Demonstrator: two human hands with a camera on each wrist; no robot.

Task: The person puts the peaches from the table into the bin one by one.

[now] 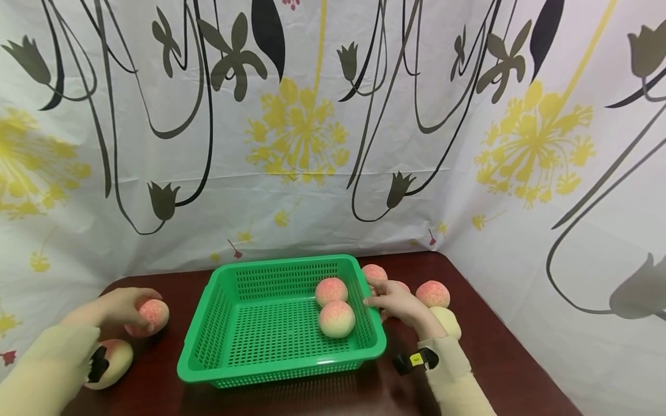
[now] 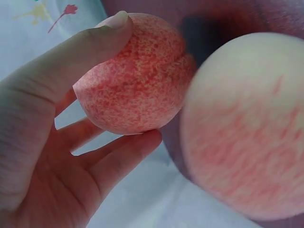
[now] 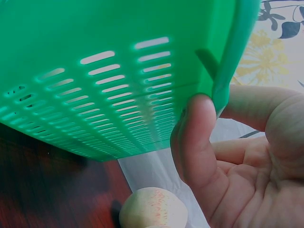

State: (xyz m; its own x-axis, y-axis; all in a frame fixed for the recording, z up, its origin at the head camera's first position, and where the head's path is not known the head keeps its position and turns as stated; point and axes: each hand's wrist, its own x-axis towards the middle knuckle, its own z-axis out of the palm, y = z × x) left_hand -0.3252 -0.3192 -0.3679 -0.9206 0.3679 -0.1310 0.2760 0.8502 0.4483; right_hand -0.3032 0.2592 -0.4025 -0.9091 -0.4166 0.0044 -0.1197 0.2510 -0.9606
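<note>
At the table's left side my left hand (image 1: 115, 306) grips a pink peach (image 1: 154, 315). In the left wrist view the thumb lies over this peach (image 2: 135, 78) and fingertips touch its underside. A second, paler peach (image 2: 249, 128) sits close beside it. My right hand (image 1: 398, 301) pinches the right rim of a green plastic basket (image 1: 276, 366). In the right wrist view, thumb and fingers of the hand (image 3: 242, 164) lie on either side of the basket's rim (image 3: 232, 61). Two peaches, one farther back (image 1: 331, 291) and one nearer (image 1: 337, 319), rest inside the basket at its right.
Several more peaches lie right of the basket, including a pink one (image 1: 433, 294) and a pale one (image 1: 446, 322); my right hand partly covers others. A dark red table (image 1: 499, 370) carries everything. A white flower-printed cloth (image 1: 307, 219) hangs behind and at both sides.
</note>
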